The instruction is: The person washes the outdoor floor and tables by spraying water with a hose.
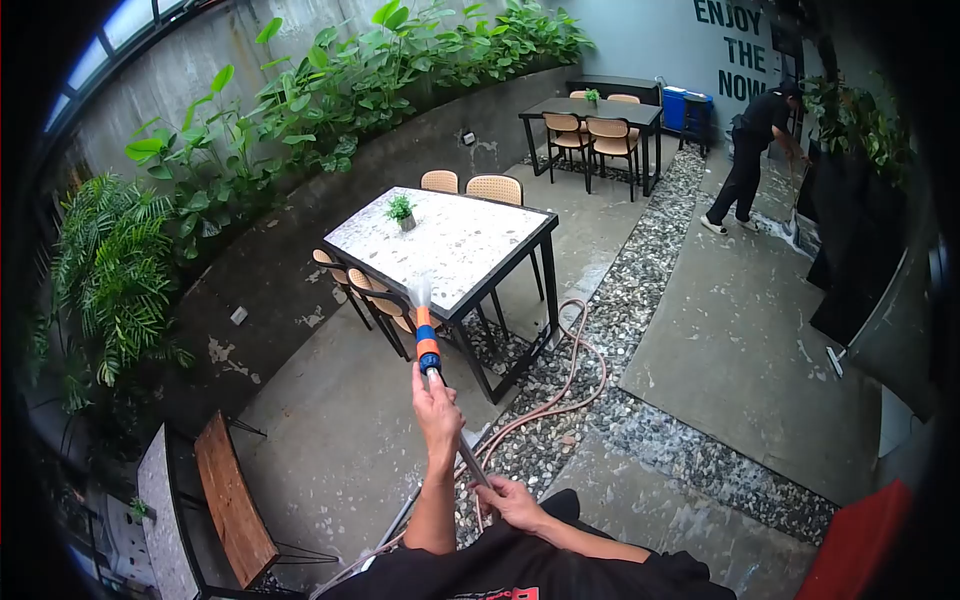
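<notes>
My left hand (436, 408) is closed round the rear of an orange and blue hose nozzle (428, 340), which points up and away from me. Water spray shows at its tip, in front of the near edge of a speckled white table (450, 240). Lower down and to the right, my right hand (508, 500) grips the hose (472, 462) behind the nozzle. The rest of the hose loops over the pebbles.
Woven chairs (495, 189) surround the white table, which bears a small potted plant (401, 210). A dark table (590, 108) stands farther back. A person (758, 150) bends with a long-handled tool at the right. A wooden bench (232, 495) is at the lower left.
</notes>
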Tool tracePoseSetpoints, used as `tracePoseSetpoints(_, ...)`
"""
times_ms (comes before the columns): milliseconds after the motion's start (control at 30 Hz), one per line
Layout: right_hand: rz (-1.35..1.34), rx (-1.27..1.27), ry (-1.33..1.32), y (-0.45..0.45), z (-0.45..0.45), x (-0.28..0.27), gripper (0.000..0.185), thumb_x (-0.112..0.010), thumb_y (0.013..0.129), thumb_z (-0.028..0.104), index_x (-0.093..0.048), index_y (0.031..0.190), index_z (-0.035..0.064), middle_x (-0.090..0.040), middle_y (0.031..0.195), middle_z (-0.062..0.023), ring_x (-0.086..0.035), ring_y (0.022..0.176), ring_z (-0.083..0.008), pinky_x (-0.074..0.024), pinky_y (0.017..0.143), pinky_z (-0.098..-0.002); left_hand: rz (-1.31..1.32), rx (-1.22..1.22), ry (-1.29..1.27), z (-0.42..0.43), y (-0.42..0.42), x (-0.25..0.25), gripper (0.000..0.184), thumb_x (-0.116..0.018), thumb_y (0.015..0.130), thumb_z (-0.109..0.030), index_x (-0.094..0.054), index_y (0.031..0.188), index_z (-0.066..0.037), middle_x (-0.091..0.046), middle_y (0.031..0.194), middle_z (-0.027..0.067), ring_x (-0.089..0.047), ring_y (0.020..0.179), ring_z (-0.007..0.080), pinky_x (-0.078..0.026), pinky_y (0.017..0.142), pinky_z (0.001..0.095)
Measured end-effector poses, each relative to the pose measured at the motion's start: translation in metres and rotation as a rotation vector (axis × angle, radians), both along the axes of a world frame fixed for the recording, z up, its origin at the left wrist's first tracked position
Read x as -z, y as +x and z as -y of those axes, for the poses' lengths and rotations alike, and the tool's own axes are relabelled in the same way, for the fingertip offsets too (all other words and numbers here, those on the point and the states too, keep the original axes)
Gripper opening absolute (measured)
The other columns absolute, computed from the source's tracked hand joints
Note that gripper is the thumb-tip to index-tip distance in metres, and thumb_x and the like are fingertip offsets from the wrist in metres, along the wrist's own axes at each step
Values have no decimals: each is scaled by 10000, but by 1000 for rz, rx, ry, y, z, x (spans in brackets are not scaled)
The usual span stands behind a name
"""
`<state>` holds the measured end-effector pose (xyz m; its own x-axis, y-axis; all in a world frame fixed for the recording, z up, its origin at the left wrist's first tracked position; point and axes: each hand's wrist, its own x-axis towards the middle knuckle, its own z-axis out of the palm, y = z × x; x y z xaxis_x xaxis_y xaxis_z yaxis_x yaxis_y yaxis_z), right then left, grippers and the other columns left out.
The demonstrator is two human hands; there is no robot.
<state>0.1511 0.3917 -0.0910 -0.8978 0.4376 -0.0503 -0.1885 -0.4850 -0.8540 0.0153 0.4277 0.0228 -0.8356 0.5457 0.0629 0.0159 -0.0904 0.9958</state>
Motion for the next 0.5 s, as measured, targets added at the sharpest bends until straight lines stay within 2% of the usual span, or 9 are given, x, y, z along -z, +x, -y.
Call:
tracePoseSetpoints(267, -3, 68, -55, 18, -91, 14, 288, -461, 823, 211, -478, 1026, 8, -452, 666, 21, -421, 586, -49, -367, 560, -180, -24, -115, 103, -99, 10, 22, 476, -359, 850, -197, -127, 1249, -82, -378, 499, -8, -311, 314, 49, -252, 262, 209)
tracePoseSetpoints(400, -12, 48, -112, 16, -154, 33, 280, -450, 829, 204, -472, 1028, 8, -455, 664, 16, -428, 586, -55, -370, 559, -191, -6, -171, 86, -165, 10, 32, 469, -361, 849, -196, -139, 1247, -84, -371, 491, -11, -312, 313, 49, -252, 262, 206)
tracePoseSetpoints(500, 33, 38, -111, 21, -210, 28, 281, -434, 836, 215, -473, 1023, 9, -451, 638, 19, -426, 581, -55, -362, 551, -186, -18, -196, 31, -214, 8, 46, 466, -362, 849, -194, -145, 1247, -86, -368, 486, -12, -315, 313, 48, -252, 263, 204)
